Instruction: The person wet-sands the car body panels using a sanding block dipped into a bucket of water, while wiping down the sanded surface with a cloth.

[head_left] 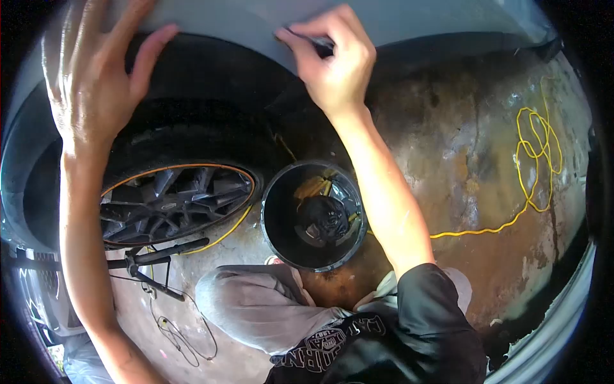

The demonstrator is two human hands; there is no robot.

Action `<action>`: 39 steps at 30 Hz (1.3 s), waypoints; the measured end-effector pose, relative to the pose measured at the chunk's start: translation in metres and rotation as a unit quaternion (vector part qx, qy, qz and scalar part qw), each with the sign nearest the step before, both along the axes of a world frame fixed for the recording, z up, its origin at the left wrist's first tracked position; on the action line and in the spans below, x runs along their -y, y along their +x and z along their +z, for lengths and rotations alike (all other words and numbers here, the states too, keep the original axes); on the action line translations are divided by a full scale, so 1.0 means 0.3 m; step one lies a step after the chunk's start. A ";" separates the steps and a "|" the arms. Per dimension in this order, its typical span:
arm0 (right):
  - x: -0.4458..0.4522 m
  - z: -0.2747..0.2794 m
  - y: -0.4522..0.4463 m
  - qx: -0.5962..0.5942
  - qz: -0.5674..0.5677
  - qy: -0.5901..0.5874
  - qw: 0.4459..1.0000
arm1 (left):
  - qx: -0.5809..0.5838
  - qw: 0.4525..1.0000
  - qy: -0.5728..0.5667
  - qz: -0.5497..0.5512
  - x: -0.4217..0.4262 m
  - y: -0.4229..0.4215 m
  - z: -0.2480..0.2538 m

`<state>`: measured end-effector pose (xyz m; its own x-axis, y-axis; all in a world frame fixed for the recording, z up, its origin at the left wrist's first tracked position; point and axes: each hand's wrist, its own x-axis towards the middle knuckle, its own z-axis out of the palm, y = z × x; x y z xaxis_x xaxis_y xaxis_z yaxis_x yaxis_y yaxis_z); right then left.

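Pinching | right grip [342, 67] | dark object [323, 47], mostly hidden | direction, long axis unclear

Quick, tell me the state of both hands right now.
Left hand: open, fingers spread over the grey panel, holding nothing visible.
Right hand: closed, pinching a small dark object, mostly hidden.

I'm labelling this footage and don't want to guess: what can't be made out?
In the head view:
- Dark thing in the right hand: mostly covered by that hand.
- Left hand: some fingertips cut off by the top edge.
- Dark bundle in the bucket: too shadowed to identify.
- Wheel: hub marking too small to read.
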<state>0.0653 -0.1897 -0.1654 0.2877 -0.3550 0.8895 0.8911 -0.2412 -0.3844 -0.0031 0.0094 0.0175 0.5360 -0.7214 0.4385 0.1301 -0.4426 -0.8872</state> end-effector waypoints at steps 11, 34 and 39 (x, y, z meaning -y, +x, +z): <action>0.022 -0.014 0.010 -0.009 -0.033 -0.009 0.999 | -0.005 0.994 -0.012 0.112 0.061 -0.060 0.031; 0.045 -0.074 -0.008 0.001 -0.040 -0.092 0.995 | 0.088 0.995 0.046 0.014 -0.030 0.014 0.002; 0.075 -0.137 0.002 -0.027 -0.055 -0.167 0.984 | 0.047 0.995 -0.045 -0.071 0.004 0.026 -0.011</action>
